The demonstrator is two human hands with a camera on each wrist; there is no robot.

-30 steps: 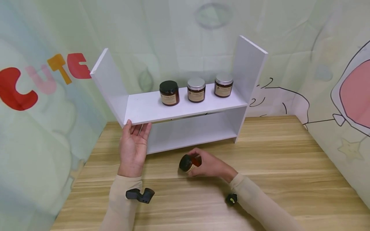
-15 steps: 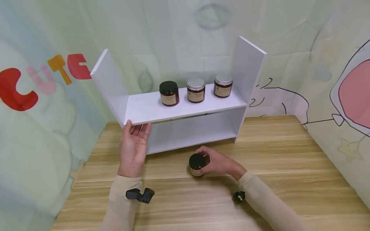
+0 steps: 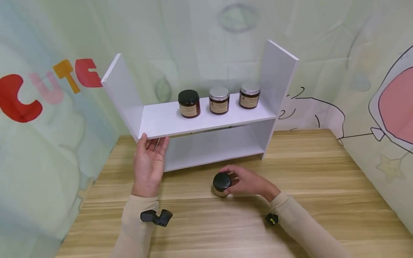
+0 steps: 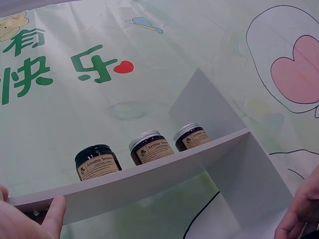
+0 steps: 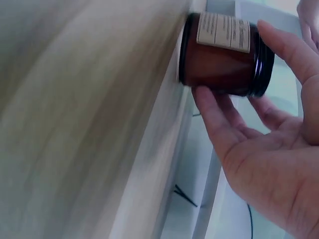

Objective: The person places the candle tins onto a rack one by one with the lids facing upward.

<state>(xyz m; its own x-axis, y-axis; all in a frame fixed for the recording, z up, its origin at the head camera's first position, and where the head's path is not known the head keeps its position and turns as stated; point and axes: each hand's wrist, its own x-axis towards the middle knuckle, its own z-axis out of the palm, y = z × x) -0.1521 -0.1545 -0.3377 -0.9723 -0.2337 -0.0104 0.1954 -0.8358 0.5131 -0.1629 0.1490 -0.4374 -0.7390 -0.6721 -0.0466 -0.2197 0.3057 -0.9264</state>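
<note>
My right hand (image 3: pixel 246 181) holds a brown candle jar (image 3: pixel 222 183) with a black lid, upright at the tabletop in front of the shelf. Thumb and fingers lie around its side; in the right wrist view the jar (image 5: pixel 223 55) shows a beige label. My left hand (image 3: pixel 149 166) grips the left front edge of the white shelf's (image 3: pixel 161 123) upper board, thumb at the edge and fingers beneath. On that board stand a black-lidded jar (image 3: pixel 189 104) and two silver-lidded jars, one in the middle (image 3: pixel 219 101) and one at the right (image 3: pixel 249 96).
The shelf's side panels (image 3: pixel 279 75) rise at both ends, and a lower board (image 3: pixel 213 148) runs near the table. A wood-grain table (image 3: pixel 322 186) carries everything. Printed curtains (image 3: pixel 206 46) hang behind and beside it. Each wrist wears a small black device (image 3: pixel 157 218).
The jar in my right hand has gone from tilted to upright and shifted a little to the right. My left hand has stayed on the shelf edge.
</note>
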